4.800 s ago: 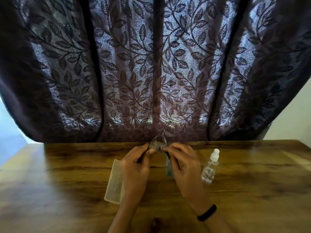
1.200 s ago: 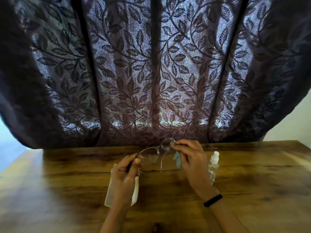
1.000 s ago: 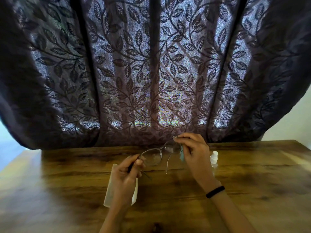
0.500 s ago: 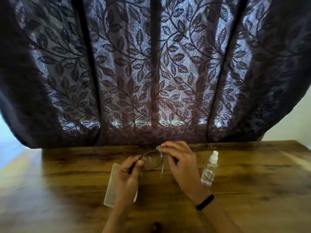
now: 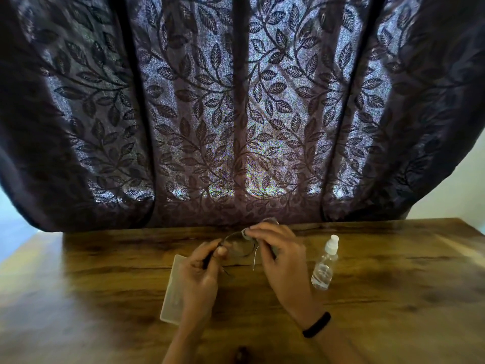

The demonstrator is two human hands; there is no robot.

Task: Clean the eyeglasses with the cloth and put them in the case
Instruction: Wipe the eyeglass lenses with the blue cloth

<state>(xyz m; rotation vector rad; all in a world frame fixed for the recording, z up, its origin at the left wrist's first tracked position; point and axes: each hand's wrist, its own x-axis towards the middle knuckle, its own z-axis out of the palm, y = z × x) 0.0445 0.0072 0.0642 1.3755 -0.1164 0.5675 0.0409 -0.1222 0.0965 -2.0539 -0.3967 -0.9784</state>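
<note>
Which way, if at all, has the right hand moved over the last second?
Yes. The right hand moved left, away from the clear plastic spray bottle it overlapped.

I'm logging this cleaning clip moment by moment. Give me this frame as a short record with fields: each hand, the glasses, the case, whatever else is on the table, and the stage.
left hand: pinches one temple of the eyeglasses
right hand: pinches the cloth against a lens rim
eyeglasses: held above the wooden table
case: translucent, lying flat, partly hidden by the left hand
spray bottle: upright, right of the right hand, untouched
stage: wiping; eyeglasses not yet in the case
</note>
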